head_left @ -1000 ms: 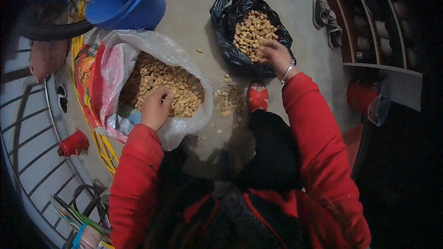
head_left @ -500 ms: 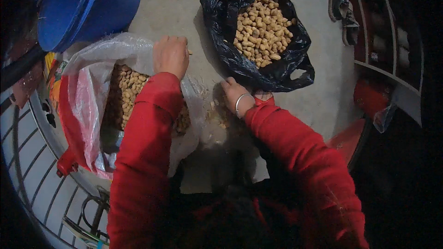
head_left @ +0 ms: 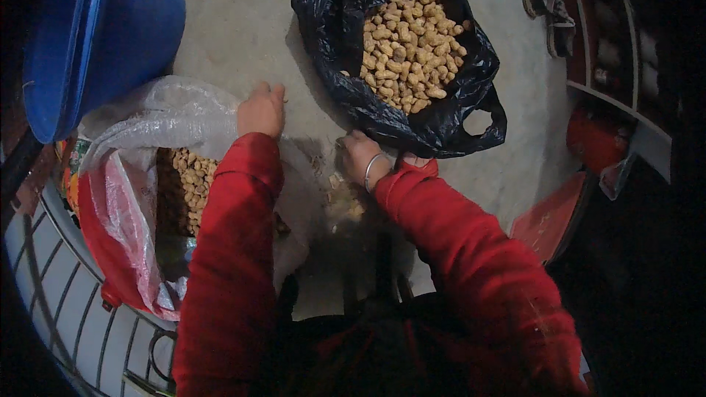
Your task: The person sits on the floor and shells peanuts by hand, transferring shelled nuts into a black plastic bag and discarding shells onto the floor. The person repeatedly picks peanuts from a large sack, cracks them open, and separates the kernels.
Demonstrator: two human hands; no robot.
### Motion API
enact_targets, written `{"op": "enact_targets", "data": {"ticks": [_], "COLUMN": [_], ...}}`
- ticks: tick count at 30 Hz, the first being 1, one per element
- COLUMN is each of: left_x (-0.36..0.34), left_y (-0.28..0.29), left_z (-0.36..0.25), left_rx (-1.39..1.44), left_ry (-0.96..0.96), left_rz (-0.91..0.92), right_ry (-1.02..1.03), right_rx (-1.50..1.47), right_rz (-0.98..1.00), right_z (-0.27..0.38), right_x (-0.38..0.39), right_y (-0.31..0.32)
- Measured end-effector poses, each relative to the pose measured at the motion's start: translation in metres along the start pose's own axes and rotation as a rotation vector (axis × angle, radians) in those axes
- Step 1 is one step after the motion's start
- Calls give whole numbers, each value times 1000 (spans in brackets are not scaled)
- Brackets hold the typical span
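My left hand (head_left: pixel 261 112), fingers curled and partly hidden by its back, is at the right-hand edge of a whitish woven sack (head_left: pixel 173 106). Peanuts in shells (head_left: pixel 195 184) lie inside that sack, partly covered by my left forearm. Close to the floor, my right hand (head_left: pixel 360 156), with a bangle at the wrist, has its fingers drawn together near the lower left side of a black plastic bag (head_left: pixel 331 37). This bag stands open, with more unshelled peanuts (head_left: pixel 412 51) in it. What either hand holds, if anything, is not visible.
A blue bucket (head_left: pixel 140 22) is at the upper left, beyond the sack. Pale crumbs and bits of shell (head_left: pixel 342 202) litter the concrete floor (head_left: pixel 243 0) between the hands. Shoes (head_left: pixel 548 4) stand by a dark rack at the right. A metal grille (head_left: pixel 66 294) lies at lower left.
The view has shifted, carrying the bucket and sack leftward and down. A small peanut-coloured bit at my left fingertips no longer shows. Both hands stay near the same spots.
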State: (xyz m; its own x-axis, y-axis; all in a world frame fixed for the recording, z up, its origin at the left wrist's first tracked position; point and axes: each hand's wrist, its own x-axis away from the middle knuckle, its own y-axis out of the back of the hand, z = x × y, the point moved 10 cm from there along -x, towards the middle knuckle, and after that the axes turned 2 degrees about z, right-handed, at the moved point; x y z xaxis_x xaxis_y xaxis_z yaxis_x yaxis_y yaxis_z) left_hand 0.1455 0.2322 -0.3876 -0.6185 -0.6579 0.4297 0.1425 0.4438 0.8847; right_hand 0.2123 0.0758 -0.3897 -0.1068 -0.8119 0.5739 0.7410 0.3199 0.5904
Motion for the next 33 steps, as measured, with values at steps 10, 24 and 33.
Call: {"op": "enact_targets", "data": {"ticks": [10,24,33], "left_x": [67,144,222], "left_y": [148,177,8], "left_z": [-38,17,181], "left_rx": [789,665,326], "left_ry": [-90,24,517], "left_rz": [-604,-377,-210], "right_ry": [-106,15,520], "right_rx": [-1593,-914,-535], "right_rz": [451,-538,330], "right_z": [47,-35,168], "right_x": [44,60,74], "right_y": [107,244,46]}}
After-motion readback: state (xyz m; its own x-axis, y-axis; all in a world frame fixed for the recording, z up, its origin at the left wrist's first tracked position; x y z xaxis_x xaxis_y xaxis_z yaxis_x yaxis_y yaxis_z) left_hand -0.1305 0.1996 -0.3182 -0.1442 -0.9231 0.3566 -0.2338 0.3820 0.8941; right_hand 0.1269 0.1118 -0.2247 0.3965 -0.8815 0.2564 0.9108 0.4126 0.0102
